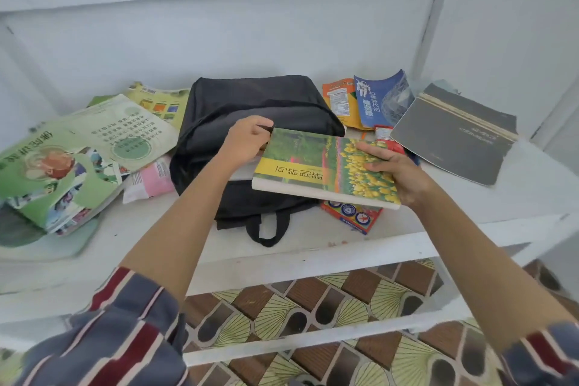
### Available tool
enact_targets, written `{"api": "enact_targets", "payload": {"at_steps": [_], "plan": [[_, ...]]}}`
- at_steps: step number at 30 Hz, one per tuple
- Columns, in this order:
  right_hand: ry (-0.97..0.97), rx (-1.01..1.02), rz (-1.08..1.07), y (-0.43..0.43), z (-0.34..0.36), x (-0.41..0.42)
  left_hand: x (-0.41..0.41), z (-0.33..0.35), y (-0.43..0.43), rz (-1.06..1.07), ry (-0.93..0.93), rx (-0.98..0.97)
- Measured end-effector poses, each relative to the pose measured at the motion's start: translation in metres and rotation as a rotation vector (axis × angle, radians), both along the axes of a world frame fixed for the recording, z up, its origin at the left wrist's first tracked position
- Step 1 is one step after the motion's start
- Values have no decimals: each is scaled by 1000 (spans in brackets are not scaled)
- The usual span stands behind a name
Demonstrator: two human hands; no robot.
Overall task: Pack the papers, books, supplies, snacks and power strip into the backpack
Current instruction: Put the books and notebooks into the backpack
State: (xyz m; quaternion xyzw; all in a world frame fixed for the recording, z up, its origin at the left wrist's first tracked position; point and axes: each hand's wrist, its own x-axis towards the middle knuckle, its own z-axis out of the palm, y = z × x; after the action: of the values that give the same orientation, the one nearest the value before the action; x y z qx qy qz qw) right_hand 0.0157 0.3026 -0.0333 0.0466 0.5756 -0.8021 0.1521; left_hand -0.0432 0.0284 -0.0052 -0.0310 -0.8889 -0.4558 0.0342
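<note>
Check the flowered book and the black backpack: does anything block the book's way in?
Nothing visible does. The right hand holds the flowered book at the mouth of the backpack, while the left hand grips the fabric edge there, beside the book's corner.

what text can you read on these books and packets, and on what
"科學時代的": vertical on the blue book; yellow characters beside it too blurred.
Flower-cover book, held by the right hand: large title characters, not legible.
Green booklet, grey book, orange packet, red box: print too small or blurred.
</note>
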Motion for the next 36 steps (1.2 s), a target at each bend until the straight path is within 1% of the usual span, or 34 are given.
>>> {"api": "enact_targets", "payload": {"at_steps": [3,8,11,16,18,20,26,30,36], "plan": [[7,5,-34,-16,1,7,-1,-7,-14,22,130,-146],[-3,11,-148,-44,-5,21,-12,-14,-34,-104,327,-493],[-5,20,-217,-58,-6,29,-21,-18,-44,-192,376,-612],[-29,63,-282,-71,0,48,-36,-18,-56,-356,401,-766],[-43,82,-307,-77,-3,53,-44,-19,-59,-398,391,-775],[-59,88,-341,-82,-5,55,-50,-17,-61,-414,366,-739],[-71,25,-419,-87,-2,53,-67,-8,-63,-473,288,-650],[-76,3,-461,-91,1,45,-74,1,-59,-450,285,-630],[-80,-4,-591,-113,0,22,-77,19,-57,-426,304,-592]]}}
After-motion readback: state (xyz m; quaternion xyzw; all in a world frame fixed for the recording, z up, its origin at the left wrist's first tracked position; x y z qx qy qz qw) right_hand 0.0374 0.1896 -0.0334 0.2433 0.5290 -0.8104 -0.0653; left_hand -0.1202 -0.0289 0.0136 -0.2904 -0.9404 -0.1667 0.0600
